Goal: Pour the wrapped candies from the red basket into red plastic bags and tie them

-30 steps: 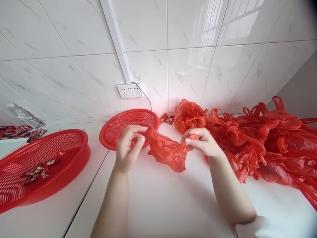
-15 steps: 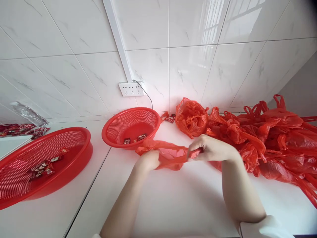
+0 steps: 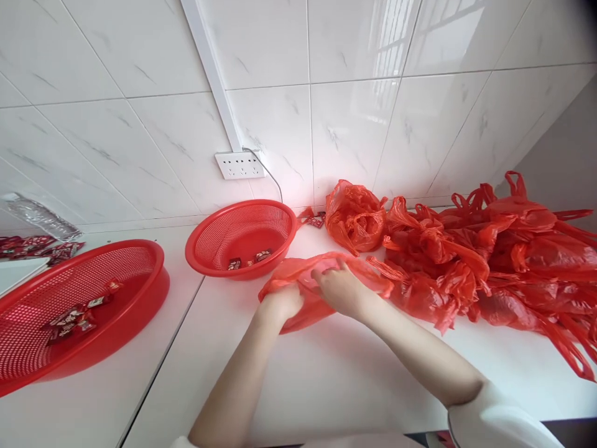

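Observation:
A red plastic bag (image 3: pixel 321 311) lies spread over the white table in front of me, its mouth gaping wide. My left hand (image 3: pixel 283 303) reaches into the bag's left side, and thin red plastic hides its fingers. Over the mouth is my right hand (image 3: pixel 339 287), its fingers apart and pointing left into the bag, with nothing visible in them. Just behind the bag stands a round red mesh basket (image 3: pixel 191 249) with a few small dark-red wrapped packets (image 3: pixel 262 256) at its bottom.
To the left, a larger red basket (image 3: pixel 163 274) holds several wrapped packets (image 3: pixel 69 320). Behind it lie a clear plastic bottle (image 3: pixel 41 216) and more packets (image 3: pixel 28 246). Red plastic bags (image 3: pixel 522 261) are heaped at the right. A socket strip (image 3: pixel 240 165) is on the tiled wall.
My right hand has let go of the bag's right edge and moved left to its mouth. The bag is spread wider. My left hand stays at the bag's left side.

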A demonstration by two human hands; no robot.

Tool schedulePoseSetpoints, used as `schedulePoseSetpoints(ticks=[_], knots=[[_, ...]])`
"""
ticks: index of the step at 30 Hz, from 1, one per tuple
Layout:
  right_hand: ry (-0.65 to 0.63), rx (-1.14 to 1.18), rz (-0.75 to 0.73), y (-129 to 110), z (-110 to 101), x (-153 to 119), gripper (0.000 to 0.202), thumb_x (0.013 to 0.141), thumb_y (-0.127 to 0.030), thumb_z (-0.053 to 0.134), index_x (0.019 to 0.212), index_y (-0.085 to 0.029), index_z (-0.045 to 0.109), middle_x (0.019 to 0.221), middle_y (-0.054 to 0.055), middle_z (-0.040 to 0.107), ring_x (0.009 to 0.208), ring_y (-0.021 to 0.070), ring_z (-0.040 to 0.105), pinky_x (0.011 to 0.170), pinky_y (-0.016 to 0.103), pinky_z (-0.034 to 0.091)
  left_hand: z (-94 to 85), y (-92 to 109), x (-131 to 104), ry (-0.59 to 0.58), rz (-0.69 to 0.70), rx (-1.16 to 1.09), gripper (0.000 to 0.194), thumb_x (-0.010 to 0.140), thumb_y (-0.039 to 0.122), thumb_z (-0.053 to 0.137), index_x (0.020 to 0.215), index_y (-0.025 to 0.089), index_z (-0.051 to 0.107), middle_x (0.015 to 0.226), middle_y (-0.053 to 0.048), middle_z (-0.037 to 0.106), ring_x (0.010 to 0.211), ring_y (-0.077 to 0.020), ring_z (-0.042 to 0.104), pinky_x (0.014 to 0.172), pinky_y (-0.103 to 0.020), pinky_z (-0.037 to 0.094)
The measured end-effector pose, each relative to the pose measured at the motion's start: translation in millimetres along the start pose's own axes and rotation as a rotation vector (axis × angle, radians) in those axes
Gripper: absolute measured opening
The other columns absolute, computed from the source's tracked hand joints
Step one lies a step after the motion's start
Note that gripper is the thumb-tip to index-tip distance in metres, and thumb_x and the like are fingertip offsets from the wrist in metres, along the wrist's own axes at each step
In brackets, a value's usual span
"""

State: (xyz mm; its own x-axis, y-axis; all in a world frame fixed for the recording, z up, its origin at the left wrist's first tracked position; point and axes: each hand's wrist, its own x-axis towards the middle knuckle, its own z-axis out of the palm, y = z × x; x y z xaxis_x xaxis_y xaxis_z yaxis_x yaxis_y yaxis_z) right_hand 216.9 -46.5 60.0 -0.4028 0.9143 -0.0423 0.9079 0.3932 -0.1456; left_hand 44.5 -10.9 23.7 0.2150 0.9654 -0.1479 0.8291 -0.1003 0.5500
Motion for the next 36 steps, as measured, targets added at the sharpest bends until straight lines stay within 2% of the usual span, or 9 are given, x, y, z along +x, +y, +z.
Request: schedulePoseSetpoints(ticks=[3, 6, 10, 14, 17, 20, 27, 32, 36], knots=[[-0.235, -0.159, 0.081, 23, 29, 20, 0.057, 0.073, -0.011, 0.065, 0.128, -0.006, 0.05, 0.091, 0.016, 0.07, 0.095, 0.0313, 0.065, 0.097, 0.047, 0.036, -14.9, -7, 1, -0.078, -0.136, 0.147, 0.028, 0.074, 0.047, 0.056, 0.065, 0.022, 0.064, 0.073, -0.013, 0.069, 0.071, -0.0318, 0.067, 0.065, -0.039, 0.049], [-0.342, -0.178, 0.047, 46, 37, 25, 0.079, 0.06, -0.001, 0.067, 0.135, -0.007, 0.047, 0.107, 0.019, 0.068, 0.105, 0.0313, 0.062, 0.094, 0.039, 0.04, -22.7, -9, -6, -0.191, -0.204, 0.242, 0.031, 0.076, 0.043, 0.054, 0.056, 0.021, 0.059, 0.057, -0.01, 0.064, 0.052, -0.0269, 0.062, 0.055, -0.036, 0.047], [-0.383, -0.161, -0.063, 53, 29, 25, 0.063, 0.055, 0.002, 0.064, 0.116, -0.015, 0.065, 0.108, 0.015, 0.067, 0.104, 0.03, 0.061, 0.098, 0.043, 0.037, -14.8, 7, -35, -0.211, -0.08, 0.368, 0.01, 0.07, 0.012, 0.057, 0.07, 0.019, 0.064, 0.073, -0.012, 0.068, 0.068, -0.0298, 0.066, 0.063, -0.038, 0.048], [-0.332, -0.113, -0.15, 41, 23, 28, 0.034, 0.077, -0.005, 0.049, 0.097, -0.02, 0.073, 0.106, 0.011, 0.065, 0.106, 0.026, 0.058, 0.102, 0.045, 0.033, -4.9, 24, -56, -0.078, 0.286, 0.556, 0.041, 0.071, -0.006, 0.043, 0.095, 0.018, 0.066, 0.098, -0.013, 0.067, 0.1, -0.0292, 0.063, 0.086, -0.041, 0.046], [-0.313, -0.079, -0.144, 33, 29, 28, 0.025, 0.086, -0.024, 0.05, 0.091, -0.015, 0.072, 0.106, 0.016, 0.063, 0.107, 0.029, 0.056, 0.105, 0.048, 0.03, -2.8, 10, -49, -0.014, 0.455, 0.642, 0.052, 0.072, -0.002, 0.052, 0.118, 0.018, 0.059, 0.125, -0.014, 0.06, 0.125, -0.0302, 0.05, 0.107, -0.046, 0.034], [-0.324, -0.053, -0.108, 36, 44, 24, 0.054, 0.072, -0.04, 0.068, 0.118, -0.01, 0.063, 0.121, 0.021, 0.057, 0.117, 0.0358, 0.051, 0.103, 0.049, 0.035, -2.2, -25, -33, -0.123, 0.296, 0.583, 0.079, 0.065, 0.019, 0.074, 0.138, 0.017, 0.045, 0.149, -0.017, 0.04, 0.139, -0.0331, 0.034, 0.114, -0.047, 0.026], [-0.291, 0.252, -0.091, 61, 77, 21, 0.099, 0.065, -0.04, 0.07, 0.152, -0.022, 0.025, 0.149, 0.015, 0.036, 0.134, 0.0331, 0.038, 0.101, 0.043, 0.041, -0.3, -80, -13, -0.198, 0.194, 0.072, 0.088, 0.062, 0.051, 0.076, 0.141, 0.027, 0.046, 0.15, -0.01, 0.041, 0.139, -0.0341, 0.036, 0.111, -0.046, 0.033], [-0.205, 0.204, -0.051, 50, 57, 21, 0.066, 0.074, -0.038, 0.066, 0.136, -0.02, 0.052, 0.137, 0.016, 0.052, 0.125, 0.0353, 0.048, 0.097, 0.046, 0.043, -10.4, -73, 2, 0.075, -0.095, -0.639, 0.064, 0.068, 0.065, 0.067, 0.111, 0.018, 0.062, 0.11, -0.017, 0.069, 0.108, -0.0321, 0.064, 0.096, -0.045, 0.049], [-0.088, 0.24, -0.072, 29, 24, 14, 0.044, 0.084, -0.034, 0.057, 0.127, -0.025, 0.058, 0.123, 0.011, 0.063, 0.111, 0.0306, 0.059, 0.083, 0.04, 0.049, -25.9, -67, 18, 0.05, -0.463, -1.375, 0.069, 0.075, 0.075, 0.048, 0.097, 0.011, 0.062, 0.092, -0.023, 0.071, 0.085, -0.0282, 0.071, 0.065, -0.033, 0.059]])
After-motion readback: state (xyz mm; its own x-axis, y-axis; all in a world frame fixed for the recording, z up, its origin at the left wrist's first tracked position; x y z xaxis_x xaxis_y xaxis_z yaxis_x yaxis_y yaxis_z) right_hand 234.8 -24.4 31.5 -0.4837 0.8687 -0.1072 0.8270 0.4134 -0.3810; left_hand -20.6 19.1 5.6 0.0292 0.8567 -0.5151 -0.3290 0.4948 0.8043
